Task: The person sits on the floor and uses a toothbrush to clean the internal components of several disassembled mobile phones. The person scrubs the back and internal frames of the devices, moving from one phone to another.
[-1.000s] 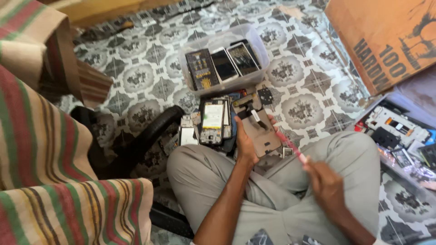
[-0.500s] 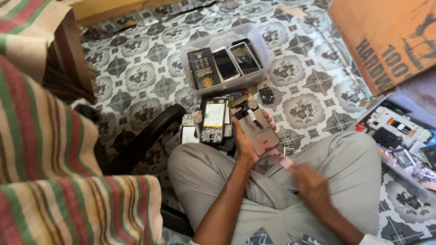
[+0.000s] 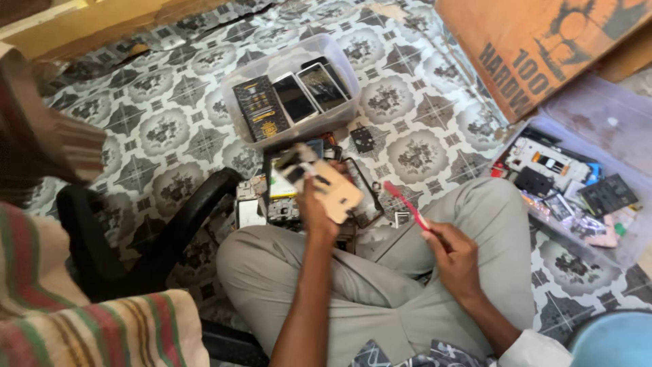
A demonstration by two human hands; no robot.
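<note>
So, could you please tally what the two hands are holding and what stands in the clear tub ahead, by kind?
Gold phone back cover, in the left hand: 1
Red toothbrush, in the right hand: 1
Phones in the clear tub: 3
Dark printed box in the tub: 1
Total: 6

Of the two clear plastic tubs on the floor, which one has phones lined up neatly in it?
The clear plastic tub straight ahead of the knees: its phones lie side by side, while the tub on the right holds a loose jumble of parts.
</note>
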